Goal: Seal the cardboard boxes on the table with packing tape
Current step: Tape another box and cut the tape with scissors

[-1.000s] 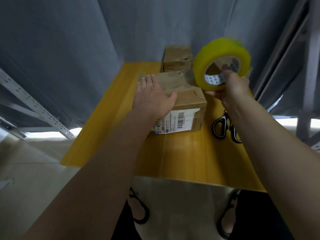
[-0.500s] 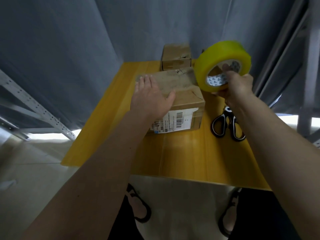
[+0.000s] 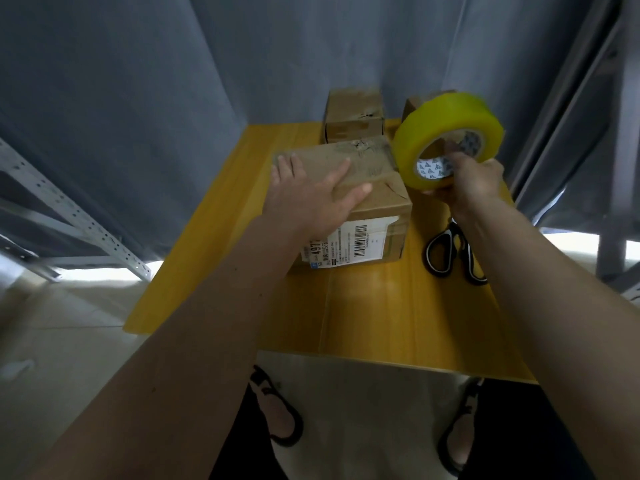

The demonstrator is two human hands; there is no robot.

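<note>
Yellow tape roll [image 3: 446, 133] upright in right hand [image 3: 474, 181], core facing viewer

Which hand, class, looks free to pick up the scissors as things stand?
Probably neither straight away. The right hand grips the tape roll just above the scissors, and the left hand rests flat on the front box. Nothing lies over the scissors themselves.
</note>
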